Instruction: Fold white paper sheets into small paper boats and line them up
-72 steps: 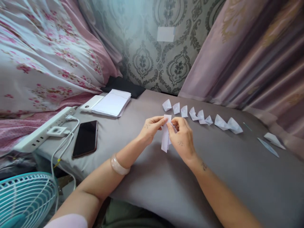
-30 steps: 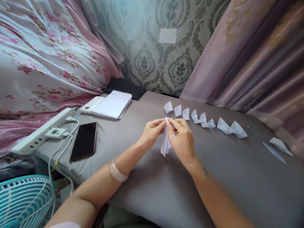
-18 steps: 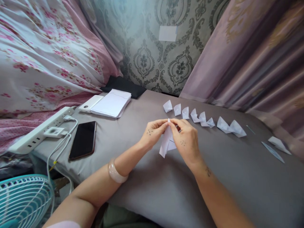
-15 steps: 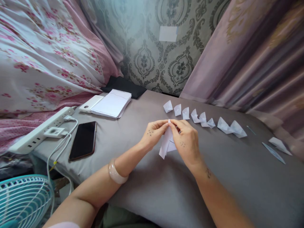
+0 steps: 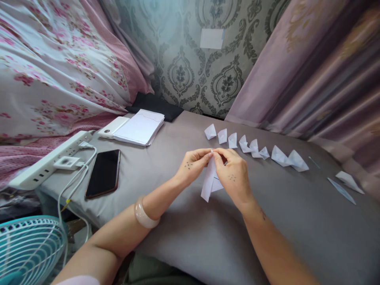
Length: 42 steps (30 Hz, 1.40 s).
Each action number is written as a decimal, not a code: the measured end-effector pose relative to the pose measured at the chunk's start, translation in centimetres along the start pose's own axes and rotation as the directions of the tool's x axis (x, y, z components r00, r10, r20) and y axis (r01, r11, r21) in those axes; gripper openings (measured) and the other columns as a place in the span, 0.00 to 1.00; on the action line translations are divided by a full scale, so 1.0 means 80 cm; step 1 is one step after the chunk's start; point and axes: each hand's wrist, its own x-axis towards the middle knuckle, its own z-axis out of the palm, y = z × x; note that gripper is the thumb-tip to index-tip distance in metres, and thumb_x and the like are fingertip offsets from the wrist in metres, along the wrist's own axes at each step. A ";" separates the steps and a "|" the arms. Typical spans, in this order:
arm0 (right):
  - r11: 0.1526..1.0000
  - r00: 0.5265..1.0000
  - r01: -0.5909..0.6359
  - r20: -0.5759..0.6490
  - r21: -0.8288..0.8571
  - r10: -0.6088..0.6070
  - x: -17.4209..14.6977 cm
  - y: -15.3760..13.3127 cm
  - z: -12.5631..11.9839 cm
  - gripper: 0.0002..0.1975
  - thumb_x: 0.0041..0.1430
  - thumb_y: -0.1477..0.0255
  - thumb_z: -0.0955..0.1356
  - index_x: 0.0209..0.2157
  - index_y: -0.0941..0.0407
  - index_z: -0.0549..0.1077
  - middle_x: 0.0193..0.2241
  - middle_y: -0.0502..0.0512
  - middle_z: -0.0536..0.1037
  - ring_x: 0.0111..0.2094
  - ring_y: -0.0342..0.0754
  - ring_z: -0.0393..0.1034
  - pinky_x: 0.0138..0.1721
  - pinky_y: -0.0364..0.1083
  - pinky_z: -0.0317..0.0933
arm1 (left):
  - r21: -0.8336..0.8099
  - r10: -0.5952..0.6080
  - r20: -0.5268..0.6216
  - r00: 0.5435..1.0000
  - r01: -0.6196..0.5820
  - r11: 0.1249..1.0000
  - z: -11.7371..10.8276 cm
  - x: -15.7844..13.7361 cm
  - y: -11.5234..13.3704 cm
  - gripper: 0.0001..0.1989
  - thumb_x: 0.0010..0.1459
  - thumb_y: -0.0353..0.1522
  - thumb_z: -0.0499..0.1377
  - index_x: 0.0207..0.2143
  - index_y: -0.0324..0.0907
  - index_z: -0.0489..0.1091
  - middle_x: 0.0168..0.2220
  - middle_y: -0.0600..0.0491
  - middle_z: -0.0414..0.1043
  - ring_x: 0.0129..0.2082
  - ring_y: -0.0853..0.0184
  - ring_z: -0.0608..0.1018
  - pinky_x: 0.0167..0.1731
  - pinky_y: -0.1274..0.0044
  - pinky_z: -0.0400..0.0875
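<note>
A partly folded sheet of white paper (image 5: 209, 180) is held up between both hands above the grey cloth surface. My left hand (image 5: 192, 164) pinches its top edge from the left, thumb and fingertips closed on it. From the right, my right hand (image 5: 233, 172) grips the same top edge, the two thumbs nearly touching. The paper's loose lower part hangs below the fingers, with a short dark line on its right flap. Beyond the hands stands a row of several folded paper boats (image 5: 232, 140), running off to the right.
A stack of white paper (image 5: 139, 128) lies at back left on a white device. Nearer are a phone (image 5: 103, 174), a power strip (image 5: 50, 162) with cables, and a teal fan (image 5: 31, 247). At far right lie a folded white paper piece (image 5: 349, 182) and a pale blade-shaped strip (image 5: 341, 190).
Both hands keep their pinch on the paper. Its hanging lower end has shifted slightly to the right and down, and the camera view has tilted slightly.
</note>
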 end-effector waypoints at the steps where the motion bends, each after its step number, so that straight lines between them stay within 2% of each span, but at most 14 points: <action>1: 1.000 1.000 -0.016 0.006 0.014 0.016 0.001 0.001 0.000 0.11 0.60 0.71 0.63 0.35 0.54 0.78 0.33 0.55 0.79 0.33 0.49 0.72 0.36 0.48 0.64 | 0.007 0.000 0.001 1.000 0.000 1.000 0.000 0.000 0.000 0.16 0.52 0.38 0.65 0.40 0.38 0.79 0.36 0.47 0.79 0.37 0.64 0.77 0.43 0.71 0.70; 7: 0.982 0.987 -0.139 0.095 0.131 0.128 0.007 0.007 -0.002 0.10 0.57 0.69 0.65 0.32 0.55 0.78 0.32 0.56 0.81 0.33 0.49 0.74 0.37 0.49 0.66 | 0.066 0.026 0.017 1.000 -0.027 0.997 -0.002 0.000 -0.004 0.16 0.54 0.39 0.64 0.40 0.38 0.79 0.37 0.47 0.79 0.40 0.62 0.77 0.43 0.72 0.70; 11: 0.966 0.972 -0.215 0.130 0.143 0.197 0.009 0.009 -0.005 0.10 0.55 0.68 0.66 0.32 0.57 0.79 0.31 0.56 0.81 0.32 0.50 0.74 0.35 0.48 0.66 | 0.092 0.029 0.032 0.999 -0.032 0.995 0.000 -0.002 -0.002 0.15 0.54 0.38 0.63 0.40 0.38 0.79 0.38 0.47 0.79 0.40 0.62 0.77 0.44 0.72 0.69; 17: 0.975 0.976 -0.197 0.111 0.103 0.185 0.009 0.007 -0.006 0.10 0.56 0.68 0.65 0.32 0.55 0.78 0.30 0.56 0.81 0.32 0.50 0.75 0.36 0.49 0.65 | 0.051 -0.022 -0.004 1.000 0.022 0.998 0.004 -0.004 0.003 0.16 0.54 0.38 0.64 0.41 0.37 0.78 0.37 0.47 0.79 0.38 0.63 0.77 0.42 0.72 0.70; 23: 0.944 0.957 -0.287 0.090 0.159 0.276 0.008 0.003 -0.008 0.09 0.54 0.63 0.69 0.29 0.54 0.74 0.25 0.52 0.79 0.26 0.48 0.73 0.30 0.46 0.64 | -0.017 -0.068 -0.049 0.996 0.068 0.998 0.002 -0.004 0.006 0.16 0.52 0.39 0.66 0.40 0.37 0.78 0.35 0.47 0.79 0.35 0.66 0.77 0.41 0.72 0.71; 30: 0.954 0.969 -0.237 0.120 0.182 0.218 0.004 0.002 -0.003 0.08 0.54 0.65 0.70 0.30 0.55 0.72 0.26 0.52 0.78 0.28 0.47 0.73 0.32 0.47 0.65 | -0.064 -0.110 -0.109 0.988 0.103 0.993 -0.003 -0.002 0.007 0.14 0.50 0.40 0.67 0.33 0.38 0.78 0.30 0.50 0.78 0.31 0.68 0.76 0.37 0.73 0.71; 35: 0.870 0.920 -0.378 0.231 0.317 0.316 0.008 0.008 -0.006 0.15 0.48 0.63 0.73 0.35 0.55 0.69 0.26 0.51 0.77 0.26 0.47 0.72 0.28 0.47 0.64 | 0.033 0.016 -0.168 0.986 -0.011 0.999 -0.007 0.000 0.010 0.12 0.51 0.39 0.66 0.32 0.40 0.79 0.32 0.51 0.77 0.32 0.70 0.73 0.35 0.78 0.66; 37: 0.829 0.894 -0.429 0.300 0.358 0.333 0.010 0.011 -0.008 0.17 0.47 0.62 0.73 0.36 0.55 0.69 0.25 0.51 0.77 0.25 0.46 0.71 0.26 0.46 0.63 | 0.024 0.025 -0.163 0.986 -0.021 0.999 -0.008 0.000 0.010 0.11 0.52 0.39 0.66 0.31 0.40 0.79 0.31 0.52 0.77 0.30 0.71 0.72 0.33 0.78 0.64; 39: 0.822 0.892 -0.430 0.320 0.373 0.321 0.012 0.013 -0.009 0.18 0.47 0.61 0.73 0.37 0.55 0.70 0.26 0.51 0.77 0.27 0.47 0.71 0.29 0.47 0.65 | -0.007 0.011 -0.147 0.989 -0.012 1.000 -0.008 0.001 0.010 0.11 0.52 0.40 0.65 0.31 0.40 0.79 0.29 0.53 0.76 0.28 0.73 0.70 0.31 0.79 0.63; 42: 0.815 0.903 -0.407 0.318 0.414 0.290 0.012 0.013 -0.007 0.17 0.47 0.63 0.74 0.37 0.55 0.73 0.32 0.54 0.78 0.35 0.48 0.72 0.39 0.50 0.67 | -0.036 0.002 -0.143 0.990 -0.007 0.999 -0.008 0.001 0.010 0.11 0.52 0.40 0.66 0.32 0.41 0.79 0.28 0.54 0.74 0.26 0.74 0.69 0.30 0.80 0.62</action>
